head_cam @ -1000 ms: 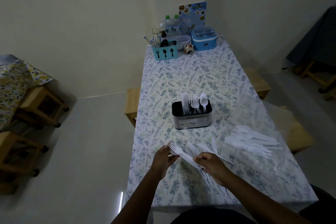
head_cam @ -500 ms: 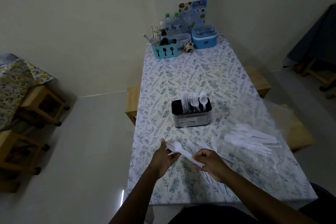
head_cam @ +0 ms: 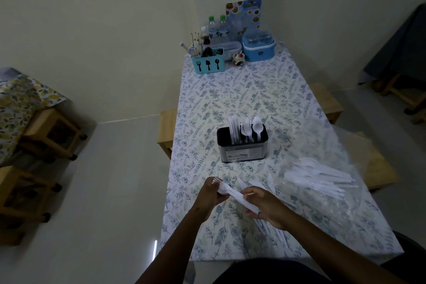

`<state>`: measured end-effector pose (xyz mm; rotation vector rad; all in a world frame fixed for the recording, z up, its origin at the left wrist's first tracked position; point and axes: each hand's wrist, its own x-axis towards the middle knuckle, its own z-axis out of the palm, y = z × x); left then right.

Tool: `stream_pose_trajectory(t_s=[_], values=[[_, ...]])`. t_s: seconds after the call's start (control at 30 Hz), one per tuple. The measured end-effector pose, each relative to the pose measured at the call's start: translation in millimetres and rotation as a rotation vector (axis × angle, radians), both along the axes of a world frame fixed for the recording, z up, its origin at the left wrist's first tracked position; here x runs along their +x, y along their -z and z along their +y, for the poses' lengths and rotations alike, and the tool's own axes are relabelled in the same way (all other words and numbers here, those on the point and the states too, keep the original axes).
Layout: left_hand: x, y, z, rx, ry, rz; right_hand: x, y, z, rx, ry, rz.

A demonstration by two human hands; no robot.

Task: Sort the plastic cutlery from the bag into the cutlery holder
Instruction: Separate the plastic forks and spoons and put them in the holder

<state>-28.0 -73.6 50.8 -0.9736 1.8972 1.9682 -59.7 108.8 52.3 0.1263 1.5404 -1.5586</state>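
Both hands work above the near end of the table (head_cam: 242,94). Left hand (head_cam: 211,193) is curled round the tine end of a few white forks (head_cam: 228,191). Right hand (head_cam: 265,205) grasps their handle end. The forks are off the cloth, just in front of the holder (head_cam: 242,152). Holder contents: knives left, forks middle, spoons right. Loose knives (head_cam: 270,182) lie by the right hand. The clear bag (head_cam: 327,145), with more cutlery inside, lies right of the holder.
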Motion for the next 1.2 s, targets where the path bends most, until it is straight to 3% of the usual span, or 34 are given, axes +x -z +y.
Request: stream_pose_trajectory(t_s=[0.1,0.17,0.3,0.43,0.67,0.87,1.0,1.2], values=[[6,-2,-7,0.085,0.022,0.092,2,-4,0,-0.054,-0.048,-0.079],[7,-3,-17,0.126,0.04,0.058,0,-4,1,-0.038,-0.048,-0.047],[-7,-10,-19,-0.05,0.275,0.085,-8,-2,5,-0.02,-0.064,0.048],[-20,-26,-19,-0.063,0.277,0.209,-14,-5,5,-0.075,-0.01,0.075],[-78,-55,-26,-0.483,0.233,0.375,-36,-20,7,-0.072,0.203,0.1],[-128,-92,-25,-0.818,0.244,0.562,-40,-21,18,-0.044,0.194,0.115],[-152,-101,-11,-0.881,0.304,0.627,-40,-18,22,-0.04,0.202,0.113],[-170,-89,3,-0.947,0.38,0.491,-44,-14,27,-0.006,0.195,0.109]])
